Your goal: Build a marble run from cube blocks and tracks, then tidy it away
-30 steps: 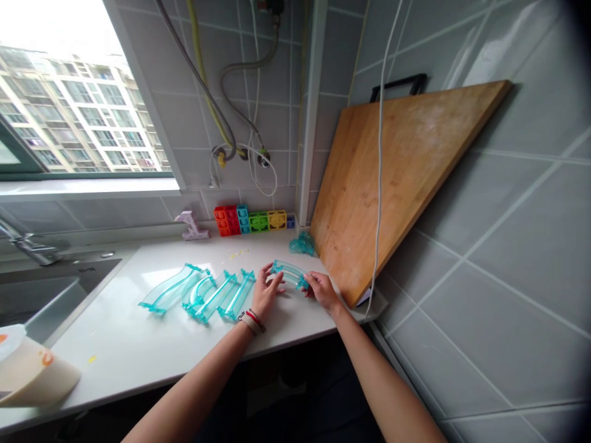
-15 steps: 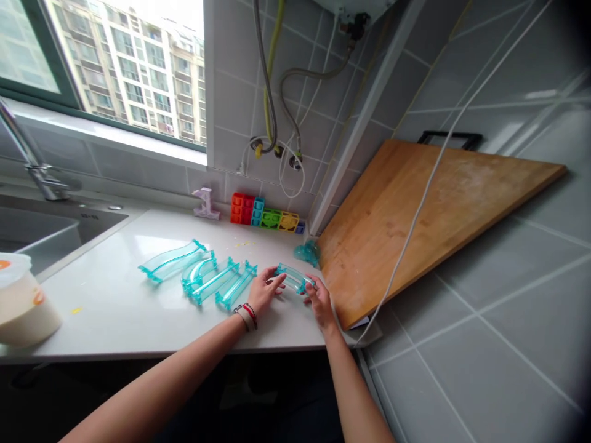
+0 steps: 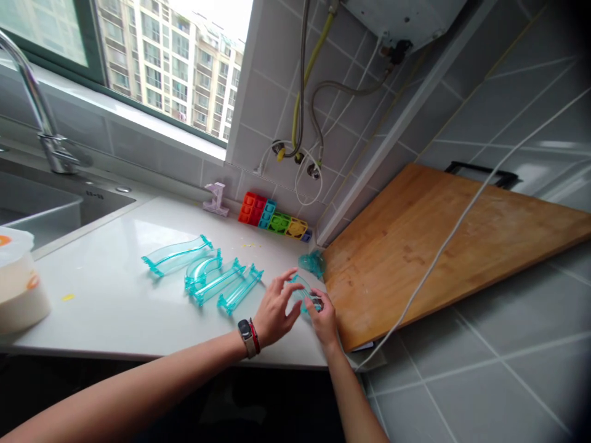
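Observation:
My right hand (image 3: 322,315) grips a clear teal plastic track piece (image 3: 300,287) by its lower end, near the front right of the white counter (image 3: 115,314). Close beside the piece is my left hand (image 3: 277,311), its fingers spread and partly in front of the piece. To the left lie a long wavy teal piece (image 3: 178,253), a curved teal piece (image 3: 202,271) and two straighter teal pieces (image 3: 218,283), (image 3: 240,289). A bunched teal object (image 3: 313,263) rests against the wooden board.
A large wooden board (image 3: 443,246) leans at the right, crossed by a white cable (image 3: 443,246). Colourful blocks (image 3: 272,215) and a pale purple object (image 3: 216,199) stand by the back wall. At left are a sink (image 3: 50,203), a faucet (image 3: 55,151) and a lidded tub (image 3: 21,289).
My left hand has let go of the teal piece and its fingers have spread. The piece has tilted more steeply in my right hand. The camera view has shifted.

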`<move>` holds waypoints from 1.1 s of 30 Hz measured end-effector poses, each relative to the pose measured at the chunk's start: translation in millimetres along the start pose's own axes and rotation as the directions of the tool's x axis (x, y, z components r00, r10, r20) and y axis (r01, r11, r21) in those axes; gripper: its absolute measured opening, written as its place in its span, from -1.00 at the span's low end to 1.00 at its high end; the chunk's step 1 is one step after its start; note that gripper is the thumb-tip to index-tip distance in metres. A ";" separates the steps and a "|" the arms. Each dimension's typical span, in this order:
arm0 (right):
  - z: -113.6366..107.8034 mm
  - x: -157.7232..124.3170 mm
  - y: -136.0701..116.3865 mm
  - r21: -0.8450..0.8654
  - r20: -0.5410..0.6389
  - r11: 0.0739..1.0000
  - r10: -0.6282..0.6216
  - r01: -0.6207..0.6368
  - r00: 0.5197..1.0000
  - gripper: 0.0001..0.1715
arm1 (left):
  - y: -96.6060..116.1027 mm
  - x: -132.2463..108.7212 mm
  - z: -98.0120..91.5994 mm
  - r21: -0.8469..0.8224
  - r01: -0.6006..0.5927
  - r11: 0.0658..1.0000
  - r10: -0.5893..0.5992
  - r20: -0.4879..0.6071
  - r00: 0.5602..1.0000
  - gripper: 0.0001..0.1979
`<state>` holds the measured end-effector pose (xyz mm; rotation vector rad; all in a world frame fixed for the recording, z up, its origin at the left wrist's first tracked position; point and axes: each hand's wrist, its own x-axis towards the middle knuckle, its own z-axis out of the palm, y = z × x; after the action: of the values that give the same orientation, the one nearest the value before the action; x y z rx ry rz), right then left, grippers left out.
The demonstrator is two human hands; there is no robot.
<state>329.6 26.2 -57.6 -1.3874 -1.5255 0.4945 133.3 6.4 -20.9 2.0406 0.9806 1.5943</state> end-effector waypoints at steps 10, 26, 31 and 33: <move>35.6 -14.0 -40.8 -0.152 0.138 0.987 0.071 -0.050 0.988 -0.47 | -7.6 -16.8 -32.3 -0.263 -0.581 0.770 0.621 0.517 0.589 -0.81; 11.7 133.3 4.6 -0.747 0.065 0.662 -0.012 0.056 0.998 -0.55 | -34.2 -17.2 -40.6 -0.245 0.006 0.970 0.157 0.641 0.751 -0.67; 24.1 135.1 20.7 -0.849 0.064 0.528 0.049 0.029 0.997 -0.43 | -35.9 -17.2 -37.5 -0.222 0.004 0.975 0.151 0.672 0.725 -0.75; 25.2 129.1 27.1 -0.847 0.079 0.528 0.015 0.059 0.997 -0.46 | -37.0 -17.9 -36.2 -0.216 -0.036 0.976 0.175 0.672 0.719 -0.76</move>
<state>339.0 159.2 -41.5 -2.0945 -1.9569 -0.3237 85.9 14.6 -47.2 2.2954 0.4113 0.7747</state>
